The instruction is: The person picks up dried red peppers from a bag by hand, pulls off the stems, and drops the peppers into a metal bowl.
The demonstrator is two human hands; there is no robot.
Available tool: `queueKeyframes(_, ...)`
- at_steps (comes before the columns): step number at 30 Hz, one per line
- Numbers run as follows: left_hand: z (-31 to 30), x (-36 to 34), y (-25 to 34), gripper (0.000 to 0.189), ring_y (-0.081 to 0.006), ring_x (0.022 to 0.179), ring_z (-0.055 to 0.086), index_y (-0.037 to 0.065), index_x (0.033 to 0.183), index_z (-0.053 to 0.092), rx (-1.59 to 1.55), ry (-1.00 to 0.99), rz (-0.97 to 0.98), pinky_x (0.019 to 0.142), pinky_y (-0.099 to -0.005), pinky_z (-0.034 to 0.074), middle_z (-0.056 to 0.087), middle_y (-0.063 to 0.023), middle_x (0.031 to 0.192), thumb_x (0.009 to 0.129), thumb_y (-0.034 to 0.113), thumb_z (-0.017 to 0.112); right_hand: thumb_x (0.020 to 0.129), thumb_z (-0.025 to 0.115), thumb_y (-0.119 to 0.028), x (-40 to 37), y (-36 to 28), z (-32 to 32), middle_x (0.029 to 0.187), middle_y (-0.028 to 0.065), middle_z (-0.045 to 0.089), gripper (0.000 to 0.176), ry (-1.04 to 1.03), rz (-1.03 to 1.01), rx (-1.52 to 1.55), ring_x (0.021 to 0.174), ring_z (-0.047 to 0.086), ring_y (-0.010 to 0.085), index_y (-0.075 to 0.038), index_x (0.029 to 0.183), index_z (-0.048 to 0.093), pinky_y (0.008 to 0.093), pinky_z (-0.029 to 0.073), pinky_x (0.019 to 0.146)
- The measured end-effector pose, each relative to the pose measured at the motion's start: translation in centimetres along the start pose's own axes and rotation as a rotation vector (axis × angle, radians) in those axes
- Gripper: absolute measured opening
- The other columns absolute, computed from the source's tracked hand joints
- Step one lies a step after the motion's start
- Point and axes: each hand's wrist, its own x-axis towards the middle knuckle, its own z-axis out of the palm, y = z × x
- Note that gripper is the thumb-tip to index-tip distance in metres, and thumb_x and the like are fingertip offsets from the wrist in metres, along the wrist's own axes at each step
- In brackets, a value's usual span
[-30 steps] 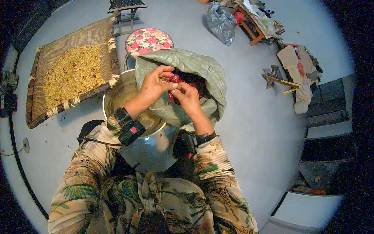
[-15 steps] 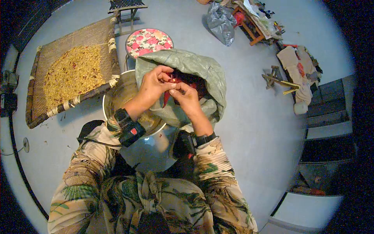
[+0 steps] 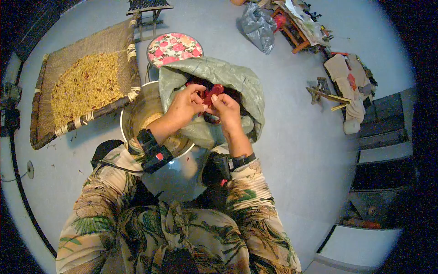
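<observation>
A dried red chili pepper [image 3: 212,94] is held between my two hands over the mouth of a green woven sack [image 3: 248,86]. My right hand [image 3: 228,112] pinches the pepper with thumb and forefinger. From the other side, my left hand [image 3: 183,106] has its bent fingers and thumb closed at the pepper's lower end. More dark red peppers lie inside the sack, partly hidden by my hands. Below my left wrist stands a large metal basin [image 3: 132,119] with a pale rim and some yellowish bits in it, overlapped by the sack.
On the left lies a wood-framed woven tray [image 3: 68,55] with a heap of yellow seeds [image 3: 86,86]. A floral-topped stool [image 3: 175,48] stands behind the sack. Farther off are a grey plastic bag [image 3: 259,27], a small wooden stool [image 3: 326,93] and cloth-covered items [image 3: 340,73].
The pepper has turned from hanging below my fingers to pointing up and right. My right hand has shifted slightly right, and the hands are a little farther apart.
</observation>
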Motion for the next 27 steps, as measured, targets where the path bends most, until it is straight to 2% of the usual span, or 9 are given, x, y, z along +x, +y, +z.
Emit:
queueKeyframes(4, -0.4, 0.1, 1.1, 0.044, -0.0124, 0.064, 0.058, -0.004, 0.112, 0.051, -0.107, -0.006, -0.027, 0.058, -0.0265, 0.047, 0.061, -0.0052, 0.072, 0.073, -0.001, 0.070, 0.087, 0.063, -0.022, -0.1, -1.1, 0.7, 0.084, 0.0035, 0.062, 0.020, -0.015, -0.011, 0.045, 0.071, 0.059, 0.0119, -0.002, 0.090, 0.060, 0.0255, 0.053, 0.067)
queueKeyframes(7, -0.7, 0.2, 0.9, 0.042, -0.0128, 0.063, 0.058, -0.004, 0.110, 0.051, -0.089, -0.041, -0.052, 0.057, -0.0270, 0.048, 0.061, -0.0055, 0.074, 0.073, -0.001, 0.071, 0.086, 0.064, -0.022, -0.1, -1.1, 0.3, 0.074, -0.0011, 0.058, 0.020, -0.002, -0.059, -0.143, 0.067, 0.053, 0.0074, -0.004, 0.081, 0.061, 0.0226, 0.045, 0.062)
queueKeyframes(13, 0.2, 0.4, 0.4, 0.038, -0.0116, 0.063, 0.057, -0.003, 0.107, 0.052, -0.204, -0.025, -0.042, 0.054, -0.0247, 0.047, 0.060, -0.0049, 0.075, 0.074, 0.000, 0.070, 0.085, 0.064, -0.020, 1.2, 0.8, -1.1, 0.067, -0.0043, 0.053, 0.019, -0.023, -0.126, -0.167, 0.064, 0.044, 0.0050, -0.005, 0.075, 0.060, 0.0207, 0.036, 0.057)
queueKeyframes(16, 0.2, 0.3, 0.6, 0.034, -0.0099, 0.061, 0.056, -0.003, 0.105, 0.053, -0.203, 0.012, -0.026, 0.050, -0.0231, 0.045, 0.060, -0.0040, 0.074, 0.075, 0.000, 0.069, 0.086, 0.063, -0.021, 0.6, 0.0, -0.8, 0.071, -0.0024, 0.057, 0.017, -0.061, -0.074, -0.209, 0.066, 0.050, 0.0064, -0.004, 0.081, 0.062, 0.0214, 0.042, 0.060)
queueKeyframes(19, -0.3, 0.4, 0.1, 0.030, -0.0086, 0.059, 0.055, -0.002, 0.103, 0.054, -0.186, 0.054, -0.023, 0.047, -0.0224, 0.043, 0.060, -0.0030, 0.074, 0.076, -0.001, 0.068, 0.088, 0.062, -0.021, 0.0, -0.7, 0.5, 0.080, 0.0018, 0.062, 0.020, 0.004, -0.033, 0.038, 0.073, 0.057, 0.0099, -0.002, 0.091, 0.063, 0.0238, 0.049, 0.067)
queueKeyframes(20, -0.5, 0.6, 0.0, 0.029, -0.0083, 0.058, 0.055, -0.001, 0.101, 0.055, -0.193, 0.074, -0.029, 0.046, -0.0226, 0.042, 0.060, -0.0026, 0.074, 0.076, -0.001, 0.068, 0.089, 0.060, -0.022, -0.1, -1.4, 0.2, 0.089, 0.0065, 0.065, 0.025, 0.029, -0.035, -0.012, 0.078, 0.062, 0.0143, 0.001, 0.099, 0.062, 0.0273, 0.053, 0.072)
queueKeyframes(21, -0.7, 0.8, 0.0, 0.027, -0.0081, 0.058, 0.054, -0.001, 0.100, 0.055, -0.199, 0.096, -0.033, 0.045, -0.0227, 0.042, 0.060, -0.0021, 0.073, 0.076, -0.001, 0.068, 0.089, 0.060, -0.022, 0.6, -1.2, -0.7, 0.090, 0.0077, 0.065, 0.025, 0.056, -0.064, -0.010, 0.078, 0.062, 0.0145, 0.001, 0.098, 0.062, 0.0267, 0.053, 0.068)
queueKeyframes(23, -1.4, 1.0, 0.2, 0.024, -0.0076, 0.059, 0.055, 0.000, 0.098, 0.057, -0.177, 0.081, -0.045, 0.047, -0.0222, 0.042, 0.061, -0.0019, 0.073, 0.077, 0.001, 0.068, 0.091, 0.058, -0.021, 1.3, -1.3, -2.4, 0.098, 0.0089, 0.064, 0.024, 0.152, -0.049, -0.024, 0.084, 0.062, 0.0151, 0.000, 0.102, 0.060, 0.0287, 0.054, 0.074)
queueKeyframes(27, -1.8, 0.9, 1.3, 0.019, -0.0068, 0.062, 0.056, 0.001, 0.098, 0.058, -0.240, 0.059, -0.050, 0.053, -0.0212, 0.044, 0.063, -0.0025, 0.076, 0.082, 0.007, 0.066, 0.089, 0.060, -0.022, 3.8, 0.7, -6.7, 0.096, 0.0083, 0.064, 0.024, 0.290, 0.002, -0.284, 0.082, 0.062, 0.0157, 0.000, 0.100, 0.060, 0.0293, 0.054, 0.073)
